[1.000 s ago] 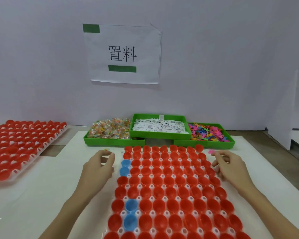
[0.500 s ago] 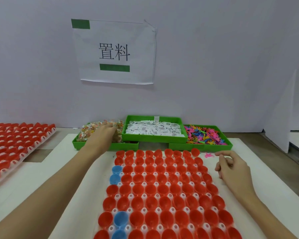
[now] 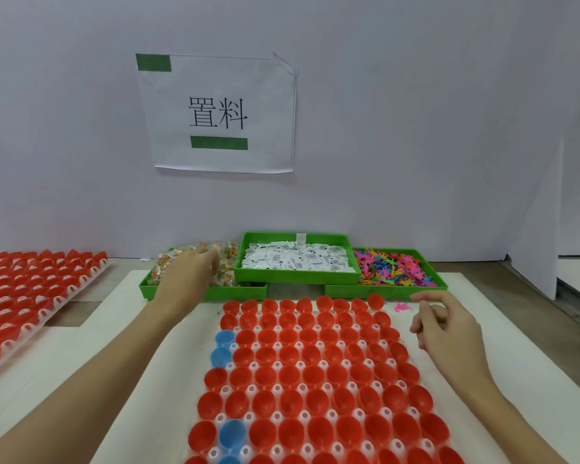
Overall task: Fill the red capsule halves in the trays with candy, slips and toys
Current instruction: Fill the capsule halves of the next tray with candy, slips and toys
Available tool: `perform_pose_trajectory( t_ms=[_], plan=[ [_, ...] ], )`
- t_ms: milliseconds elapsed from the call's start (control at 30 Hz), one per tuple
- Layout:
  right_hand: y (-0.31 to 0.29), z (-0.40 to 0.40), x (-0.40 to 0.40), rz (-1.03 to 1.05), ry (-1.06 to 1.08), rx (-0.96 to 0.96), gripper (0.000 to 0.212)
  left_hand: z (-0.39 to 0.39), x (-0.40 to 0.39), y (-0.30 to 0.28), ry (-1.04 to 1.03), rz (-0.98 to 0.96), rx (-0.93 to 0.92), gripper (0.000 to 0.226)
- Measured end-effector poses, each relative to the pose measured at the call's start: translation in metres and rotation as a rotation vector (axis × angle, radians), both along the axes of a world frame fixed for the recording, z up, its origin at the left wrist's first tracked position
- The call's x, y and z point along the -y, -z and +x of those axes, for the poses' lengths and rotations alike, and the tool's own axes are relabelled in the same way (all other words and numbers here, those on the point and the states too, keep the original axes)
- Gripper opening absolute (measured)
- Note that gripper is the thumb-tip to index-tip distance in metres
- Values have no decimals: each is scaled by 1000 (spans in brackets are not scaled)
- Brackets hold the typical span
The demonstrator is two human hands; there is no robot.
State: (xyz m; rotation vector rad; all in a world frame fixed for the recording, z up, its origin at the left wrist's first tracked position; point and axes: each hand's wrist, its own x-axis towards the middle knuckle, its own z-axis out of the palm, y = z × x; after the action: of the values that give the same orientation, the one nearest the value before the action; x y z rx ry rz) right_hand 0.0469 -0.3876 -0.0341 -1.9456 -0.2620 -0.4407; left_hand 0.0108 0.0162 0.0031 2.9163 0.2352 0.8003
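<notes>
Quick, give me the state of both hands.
Left hand: in the candy tray, grip cannot be told.
Right hand: loosely curled, holding nothing.

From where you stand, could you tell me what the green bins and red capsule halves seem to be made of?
Green bins: apparently rigid moulded plastic, with uniform colour and crisp rims. Red capsule halves: likely thin glossy plastic, with smooth cups catching soft highlights.

I have a single wide-angle view, worn on the person's head, looking forward and down across the white table (image 3: 503,333) toward the pale back wall (image 3: 416,128). It sits close: both forearms enter from the bottom edge, and the clear plastic tray of red capsule halves (image 3: 315,373) fills the lower centre. Three green plastic bins (image 3: 385,291) line the far edge below a white paper sign (image 3: 221,112).
</notes>
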Motion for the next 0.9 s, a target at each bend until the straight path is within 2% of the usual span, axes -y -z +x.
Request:
perform_pose_trajectory(
  t_ms=[100,200,267,333,400,500,633,800,900],
  plan=[
    [-3,-4,1,16,-5,-8,20,-7,0,-2,14,-53,119,13],
    [-5,-7,2,32,-26,-18,20,-22,14,-7,-11,-370,301,6],
    [-6,-8,3,32,-43,-30,21,-40,30,-4,-4,-637,378,16],
    [-7,-10,3,23,-67,-40,21,-65,48,3,39,-914,362,22],
    [-9,-13,2,20,-105,-49,19,-88,63,12,98,-1059,317,17],
    [-15,-18,-7,-37,-157,-32,20,-108,78,17,186,-1129,274,16],
    [-30,-11,-33,-246,-193,52,21,-110,82,15,297,-1109,235,15],
    [-52,39,-83,-544,-235,183,24,-112,73,21,346,-1087,244,20],
    [-62,76,-112,-713,-260,153,30,-111,70,23,356,-1078,259,22]
  ],
)
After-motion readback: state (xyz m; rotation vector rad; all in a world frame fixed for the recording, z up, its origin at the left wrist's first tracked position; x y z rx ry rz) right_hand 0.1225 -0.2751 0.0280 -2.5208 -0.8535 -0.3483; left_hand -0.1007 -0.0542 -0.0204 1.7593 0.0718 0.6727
